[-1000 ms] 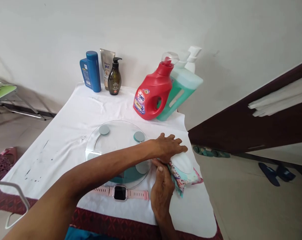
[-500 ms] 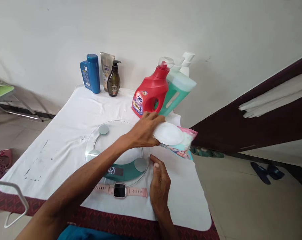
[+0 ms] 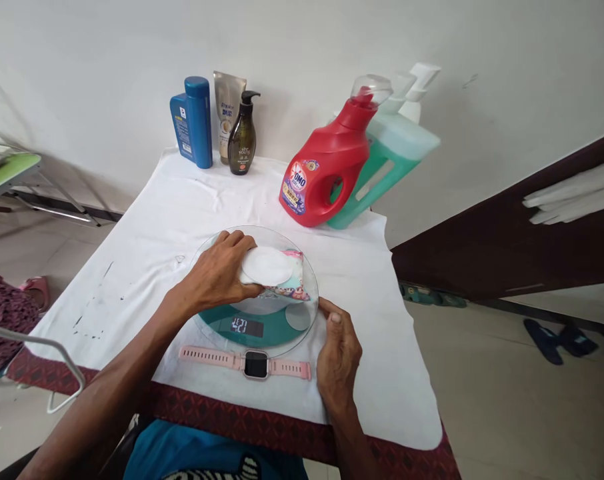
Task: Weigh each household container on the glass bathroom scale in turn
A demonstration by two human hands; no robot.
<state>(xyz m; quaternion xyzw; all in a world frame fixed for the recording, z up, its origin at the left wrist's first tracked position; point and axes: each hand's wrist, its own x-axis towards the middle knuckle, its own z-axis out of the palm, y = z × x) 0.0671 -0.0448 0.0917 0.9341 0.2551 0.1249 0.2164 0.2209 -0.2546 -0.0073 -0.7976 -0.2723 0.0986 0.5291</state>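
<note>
My left hand (image 3: pixel 227 267) grips one end of a pack of wet wipes (image 3: pixel 298 273) with a white oval lid and a colourful printed wrapper. The pack is over the round glass bathroom scale (image 3: pixel 255 337); whether it rests on the glass I cannot tell. Lit digits show on the scale's dark display. My right hand (image 3: pixel 340 353) holds nothing and stands on its edge on the cloth, fingers extended, its fingertips at the scale's right rim. A pink-strapped smartwatch (image 3: pixel 256 365) lies flat in front of the scale.
Along the back stand a blue bottle (image 3: pixel 199 123), a beige tube (image 3: pixel 227 107), a dark pump bottle (image 3: pixel 242 140), a red detergent jug (image 3: pixel 327 167) and a green jug (image 3: pixel 377 187). White cloth (image 3: pixel 132 280) covers the table. A white metal bar (image 3: pixel 37 337) juts in at left.
My left hand has carried the wipes pack leftward, from beyond the scale's right edge to over the scale. My right hand stays at the rim. The camera view has shifted.
</note>
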